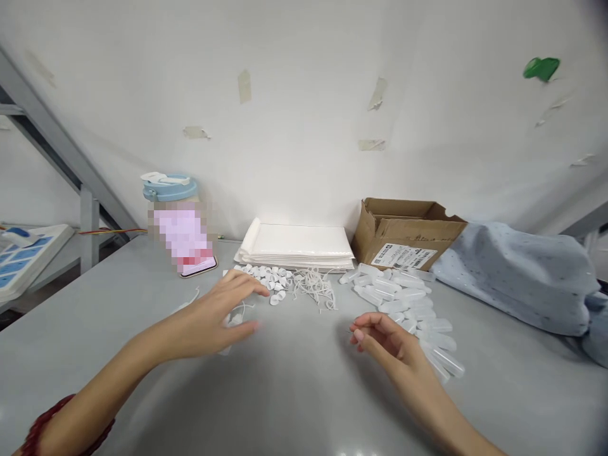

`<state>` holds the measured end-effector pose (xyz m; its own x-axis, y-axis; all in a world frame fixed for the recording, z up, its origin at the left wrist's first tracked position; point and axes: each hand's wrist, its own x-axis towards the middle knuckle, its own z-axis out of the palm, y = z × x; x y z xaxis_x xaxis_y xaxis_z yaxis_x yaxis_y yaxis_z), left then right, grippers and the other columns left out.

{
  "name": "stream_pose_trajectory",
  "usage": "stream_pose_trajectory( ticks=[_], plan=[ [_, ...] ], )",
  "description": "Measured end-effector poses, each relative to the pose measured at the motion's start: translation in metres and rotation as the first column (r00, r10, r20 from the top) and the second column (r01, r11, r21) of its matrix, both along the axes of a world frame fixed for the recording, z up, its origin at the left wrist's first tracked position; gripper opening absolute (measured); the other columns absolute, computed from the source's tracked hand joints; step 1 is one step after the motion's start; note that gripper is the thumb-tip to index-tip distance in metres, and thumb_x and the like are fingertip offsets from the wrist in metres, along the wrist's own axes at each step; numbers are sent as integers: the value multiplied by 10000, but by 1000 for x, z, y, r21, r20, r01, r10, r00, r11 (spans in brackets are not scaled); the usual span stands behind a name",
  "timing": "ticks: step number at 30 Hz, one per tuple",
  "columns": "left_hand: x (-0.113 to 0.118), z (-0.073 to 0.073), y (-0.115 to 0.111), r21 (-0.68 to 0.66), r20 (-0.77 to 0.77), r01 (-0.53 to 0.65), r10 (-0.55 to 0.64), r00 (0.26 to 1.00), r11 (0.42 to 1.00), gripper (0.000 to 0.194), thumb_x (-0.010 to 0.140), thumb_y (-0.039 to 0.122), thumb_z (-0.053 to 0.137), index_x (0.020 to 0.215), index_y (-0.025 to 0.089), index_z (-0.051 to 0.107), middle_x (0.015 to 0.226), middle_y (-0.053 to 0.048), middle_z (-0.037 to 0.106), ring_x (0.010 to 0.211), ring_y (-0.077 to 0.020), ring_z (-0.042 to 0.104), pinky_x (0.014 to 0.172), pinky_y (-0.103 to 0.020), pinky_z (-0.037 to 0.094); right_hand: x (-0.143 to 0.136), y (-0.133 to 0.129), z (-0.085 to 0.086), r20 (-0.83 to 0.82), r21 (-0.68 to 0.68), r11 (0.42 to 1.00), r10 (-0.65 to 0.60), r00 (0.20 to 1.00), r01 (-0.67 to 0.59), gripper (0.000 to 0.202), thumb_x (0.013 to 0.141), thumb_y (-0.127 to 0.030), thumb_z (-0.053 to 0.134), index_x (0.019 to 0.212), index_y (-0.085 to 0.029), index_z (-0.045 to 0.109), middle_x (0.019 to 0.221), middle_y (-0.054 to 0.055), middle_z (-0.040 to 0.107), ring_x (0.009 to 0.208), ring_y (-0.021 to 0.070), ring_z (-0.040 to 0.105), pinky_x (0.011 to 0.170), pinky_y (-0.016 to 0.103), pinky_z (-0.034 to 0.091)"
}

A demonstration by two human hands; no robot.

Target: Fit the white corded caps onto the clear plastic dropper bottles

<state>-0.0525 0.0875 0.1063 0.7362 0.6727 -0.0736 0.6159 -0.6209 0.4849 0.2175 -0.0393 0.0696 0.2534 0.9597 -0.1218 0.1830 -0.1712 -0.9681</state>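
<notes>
My left hand (pixel 213 315) hovers over the grey table, thumb and fingers apart with nothing between them. Under and behind it lie a clear plastic piece and thin white cords (pixel 239 313), partly covered by the hand. Just beyond its fingertips is a pile of small white caps (pixel 277 278). A tangle of white elastic loops (pixel 316 286) lies to the right of the caps. My right hand (pixel 387 345) is curled loosely beside a heap of translucent plastic tubes (pixel 411 296); its thumb is near the fingertips, and whether they hold anything is unclear.
A stack of white sheets or bags (pixel 297 242) lies against the wall. Right of it stand an open cardboard box (pixel 403 234) and a light blue cloth (pixel 513 272). At the left, a phone (pixel 187 240) leans on a blue-lidded container (pixel 170 188). A white-and-blue tray (pixel 21 259) is far left.
</notes>
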Motion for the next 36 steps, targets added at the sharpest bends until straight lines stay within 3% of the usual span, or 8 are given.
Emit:
stream_pose_trajectory(
  ticks=[5, 9, 14, 19, 25, 31, 36],
  plan=[
    [42, -8, 19, 181, -1, 19, -19, 1000, 983, 212, 873, 301, 444, 1015, 228, 583, 1029, -61, 586, 1089, -256, 448, 872, -370, 426, 12, 1, 6, 146, 87, 996, -42, 988, 30, 250, 800, -446, 561, 860, -206, 593, 818, 25, 614, 770, 180, 587, 726, 301, 480],
    [66, -16, 30, 247, -24, -4, 10, 1000, 969, 213, 846, 278, 451, 903, 190, 637, 912, -85, 616, 1005, -279, 483, 826, -396, 426, 19, 2, 6, 295, 122, 992, -14, 955, -23, 202, 846, -399, 500, 877, -216, 580, 860, 40, 620, 773, 187, 578, 601, 276, 459],
    [85, -24, 33, 271, -28, -72, 82, 996, 960, 211, 808, 268, 468, 778, 166, 650, 813, -101, 642, 933, -301, 510, 753, -395, 430, 27, 1, 4, 590, 96, 971, 122, 798, -220, 116, 886, -252, 437, 862, -216, 545, 890, 51, 600, 799, 195, 555, 569, 276, 434],
    [91, -31, 34, 257, -12, -110, 117, 993, 960, 205, 763, 207, 456, 635, 191, 614, 698, -71, 647, 868, -282, 545, 686, -351, 433, 31, 2, 0, 697, 98, 961, 120, 707, -260, 120, 905, -189, 400, 887, -210, 517, 944, 56, 576, 827, 190, 567, 686, 326, 471],
    [89, -32, 37, 260, 53, -157, 148, 988, 953, 171, 789, 302, 486, 809, 189, 613, 793, -65, 656, 907, -276, 559, 714, -356, 452, 33, 6, -1, 743, 128, 962, 69, 665, -242, 119, 899, -167, 409, 878, -208, 519, 939, 64, 586, 834, 198, 585, 691, 332, 495],
    [95, -26, 39, 268, 130, -134, 102, 986, 954, 187, 822, 266, 455, 741, 195, 608, 763, -47, 646, 862, -258, 544, 724, -358, 443, 42, 10, -1, 784, 186, 960, -15, 621, -212, 141, 861, -128, 435, 858, -209, 550, 922, 72, 619, 806, 209, 603, 660, 332, 510],
    [94, -14, 41, 290, 260, -214, 138, 956, 933, 184, 843, 284, 472, 795, 188, 621, 820, -47, 648, 882, -238, 542, 748, -348, 439, 49, 14, -3, 819, 202, 958, -52, 571, -203, 152, 854, -109, 444, 858, -197, 567, 917, 83, 631, 833, 223, 604, 688, 344, 520]
  ],
)
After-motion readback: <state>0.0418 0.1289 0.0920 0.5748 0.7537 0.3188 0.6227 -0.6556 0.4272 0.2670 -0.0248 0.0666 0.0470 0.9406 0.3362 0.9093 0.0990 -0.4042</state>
